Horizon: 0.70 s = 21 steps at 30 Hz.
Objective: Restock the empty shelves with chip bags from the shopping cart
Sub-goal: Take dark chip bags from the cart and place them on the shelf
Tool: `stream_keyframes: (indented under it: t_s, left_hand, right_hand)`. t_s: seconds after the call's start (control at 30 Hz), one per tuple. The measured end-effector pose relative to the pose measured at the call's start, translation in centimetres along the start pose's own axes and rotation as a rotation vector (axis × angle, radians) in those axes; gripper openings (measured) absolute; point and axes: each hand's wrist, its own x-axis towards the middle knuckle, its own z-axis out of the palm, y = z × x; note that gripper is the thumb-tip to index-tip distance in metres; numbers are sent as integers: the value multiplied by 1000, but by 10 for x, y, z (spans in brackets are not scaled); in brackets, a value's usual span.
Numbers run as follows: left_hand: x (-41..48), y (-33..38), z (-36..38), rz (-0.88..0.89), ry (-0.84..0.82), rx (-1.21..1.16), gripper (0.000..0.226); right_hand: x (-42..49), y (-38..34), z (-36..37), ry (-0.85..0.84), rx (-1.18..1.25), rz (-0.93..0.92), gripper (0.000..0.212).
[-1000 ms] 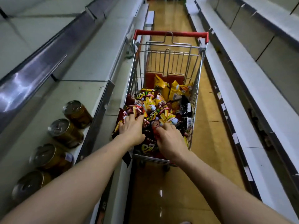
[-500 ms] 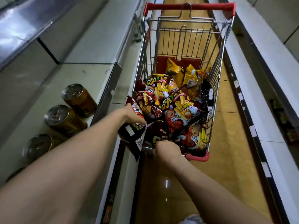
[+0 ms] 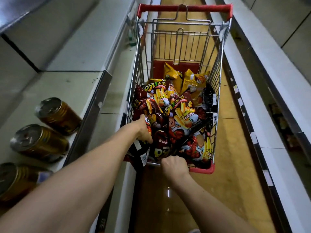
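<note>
Barely begun, by the look of it: the left shelf (image 3: 67, 84) holds only cans (image 3: 57, 113). The cart (image 3: 204, 170) is heaped with bags (image 3: 181, 115). The left hand (image 3: 143, 130) grips a dark bag (image 3: 140, 149) at the near left corner. The right hand (image 3: 175, 167) curls at the near rim, on what I cannot tell.

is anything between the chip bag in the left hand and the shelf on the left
Yes. The left hand grips the chip bag at the near-left corner of the cart, so the cart's wire side wall and the raised front rail of the shelf lie between. Three cans also lie on the shelf's near stretch.
</note>
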Motion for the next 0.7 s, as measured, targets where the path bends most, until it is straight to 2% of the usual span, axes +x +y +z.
stream_keyframes:
  t_s: [0.37,0.57,0.63,0.7]
  left_hand:
    - [41,37,-11,46,44,128,114]
    - [71,51,-36,41,43,189,116]
    - [82,56,-44,26,9,144,113]
    - [93,64,-49,16,-23,108,105]
  right_hand:
    - [24,29,-12,-21,37,42,29]
    - [55,43,-13,42,197,0,31]
    - [64,57,-5,78,239,-46,41]
    - [72,76,-1,102,201,-117,67]
